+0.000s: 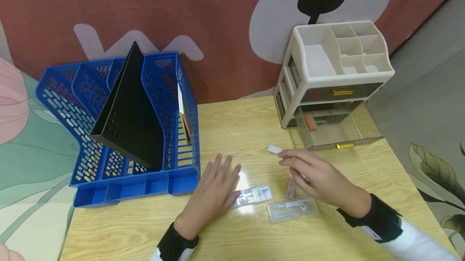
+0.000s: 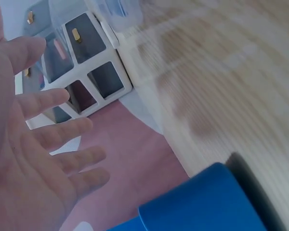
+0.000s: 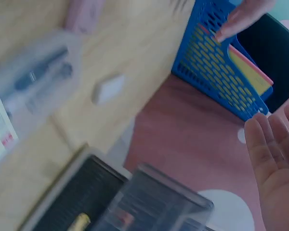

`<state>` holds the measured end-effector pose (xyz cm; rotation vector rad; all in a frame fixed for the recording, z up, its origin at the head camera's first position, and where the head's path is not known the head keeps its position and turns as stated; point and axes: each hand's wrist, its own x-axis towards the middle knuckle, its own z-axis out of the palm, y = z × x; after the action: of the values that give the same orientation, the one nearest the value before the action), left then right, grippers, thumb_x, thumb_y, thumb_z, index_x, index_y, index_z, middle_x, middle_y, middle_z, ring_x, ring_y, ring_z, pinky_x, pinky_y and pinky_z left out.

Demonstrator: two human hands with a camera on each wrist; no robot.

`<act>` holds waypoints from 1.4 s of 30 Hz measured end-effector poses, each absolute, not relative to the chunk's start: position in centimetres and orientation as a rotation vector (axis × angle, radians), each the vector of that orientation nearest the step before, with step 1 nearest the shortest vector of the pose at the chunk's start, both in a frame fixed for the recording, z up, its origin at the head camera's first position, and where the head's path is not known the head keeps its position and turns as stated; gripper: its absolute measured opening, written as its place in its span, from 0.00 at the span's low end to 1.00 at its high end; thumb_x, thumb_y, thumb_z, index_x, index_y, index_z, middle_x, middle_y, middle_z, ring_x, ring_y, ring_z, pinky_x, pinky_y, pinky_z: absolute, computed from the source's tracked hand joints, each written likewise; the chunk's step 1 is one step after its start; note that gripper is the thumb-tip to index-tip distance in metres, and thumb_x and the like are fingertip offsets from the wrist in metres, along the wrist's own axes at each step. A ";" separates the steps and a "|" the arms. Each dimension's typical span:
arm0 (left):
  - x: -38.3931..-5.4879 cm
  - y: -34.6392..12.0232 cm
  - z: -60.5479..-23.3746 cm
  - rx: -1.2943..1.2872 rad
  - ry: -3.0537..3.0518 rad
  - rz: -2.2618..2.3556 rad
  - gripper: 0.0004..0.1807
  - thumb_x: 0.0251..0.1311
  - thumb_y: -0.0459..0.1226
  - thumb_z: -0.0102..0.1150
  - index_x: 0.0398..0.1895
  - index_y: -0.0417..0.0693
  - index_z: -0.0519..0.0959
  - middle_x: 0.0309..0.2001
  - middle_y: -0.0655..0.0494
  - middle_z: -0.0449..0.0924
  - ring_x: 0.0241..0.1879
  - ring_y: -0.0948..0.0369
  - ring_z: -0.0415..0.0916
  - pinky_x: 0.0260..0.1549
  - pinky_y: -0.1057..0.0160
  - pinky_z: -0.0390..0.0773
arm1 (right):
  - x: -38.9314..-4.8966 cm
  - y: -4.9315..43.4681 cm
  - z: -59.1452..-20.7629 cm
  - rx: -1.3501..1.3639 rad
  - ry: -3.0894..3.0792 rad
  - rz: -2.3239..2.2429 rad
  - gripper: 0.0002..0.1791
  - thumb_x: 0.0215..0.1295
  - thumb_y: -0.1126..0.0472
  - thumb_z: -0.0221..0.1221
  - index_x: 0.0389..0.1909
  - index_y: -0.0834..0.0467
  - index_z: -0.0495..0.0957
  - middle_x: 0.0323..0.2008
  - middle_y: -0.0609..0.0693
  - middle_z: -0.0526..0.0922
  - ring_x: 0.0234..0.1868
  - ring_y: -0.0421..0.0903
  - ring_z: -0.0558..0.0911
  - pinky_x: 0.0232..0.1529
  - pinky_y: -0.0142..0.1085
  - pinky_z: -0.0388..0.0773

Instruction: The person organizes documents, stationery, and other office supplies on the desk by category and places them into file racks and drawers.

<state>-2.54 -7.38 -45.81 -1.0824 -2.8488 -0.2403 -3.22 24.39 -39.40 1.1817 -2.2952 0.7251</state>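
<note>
My left hand [image 1: 214, 190] is spread with straight fingers, its thumb at the end of a clear plastic case [image 1: 253, 196]. In the left wrist view its palm shows and nothing is held. My right hand [image 1: 317, 174] reaches over the table with fingertips at the edge of a small white block [image 1: 274, 149], like an eraser. Whether they touch cannot be told; the right wrist view shows the white block [image 3: 109, 88] lying apart from loosely extended fingers. Beneath this hand lie a pinkish block [image 1: 291, 188] and a second clear case [image 1: 292, 210] with a metal tool inside.
A blue file rack [image 1: 189, 180] stands at the left, holding a black folder [image 1: 134, 119] and some thin coloured papers [image 1: 184, 121]. At the back right is a white drawer unit [image 1: 303, 67]. Its lower drawer [image 1: 341, 133] is pulled out, with an orange block [image 1: 310, 122] inside.
</note>
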 end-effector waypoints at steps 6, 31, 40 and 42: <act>-2.4 -7.0 -45.8 -1.118 -2.822 -0.222 0.35 0.71 0.57 0.56 0.77 0.53 0.68 0.78 0.42 0.62 0.78 0.38 0.56 0.74 0.39 0.63 | -2.1 24.6 -42.1 1.197 -2.426 0.690 0.19 0.82 0.58 0.45 0.50 0.61 0.84 0.56 0.55 0.83 0.53 0.50 0.85 0.59 0.29 0.79; -1.4 -6.0 -46.0 -1.230 -2.772 -0.146 0.34 0.73 0.58 0.54 0.76 0.54 0.68 0.77 0.44 0.65 0.77 0.41 0.61 0.72 0.42 0.67 | -1.8 26.7 -46.9 1.511 -2.754 0.202 0.19 0.58 0.64 0.68 0.50 0.47 0.87 0.54 0.46 0.84 0.54 0.45 0.81 0.56 0.40 0.84; -1.4 -6.1 -46.2 -1.220 -2.760 -0.150 0.35 0.73 0.58 0.54 0.76 0.53 0.68 0.77 0.43 0.65 0.76 0.41 0.62 0.72 0.41 0.68 | -1.8 26.5 -47.4 1.543 -2.714 0.208 0.19 0.55 0.66 0.70 0.47 0.47 0.86 0.49 0.44 0.84 0.49 0.41 0.78 0.51 0.34 0.83; -1.4 -6.1 -46.2 -1.219 -2.761 -0.157 0.35 0.73 0.58 0.54 0.76 0.53 0.68 0.77 0.43 0.65 0.76 0.41 0.62 0.72 0.41 0.68 | -1.7 26.4 -47.4 1.534 -2.701 0.211 0.18 0.56 0.66 0.69 0.47 0.46 0.86 0.48 0.44 0.83 0.47 0.40 0.78 0.48 0.33 0.83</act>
<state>-1.44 -6.08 -46.20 -1.2191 -2.7610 -0.1570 -1.73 26.44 -47.43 1.5335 -2.7012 0.2106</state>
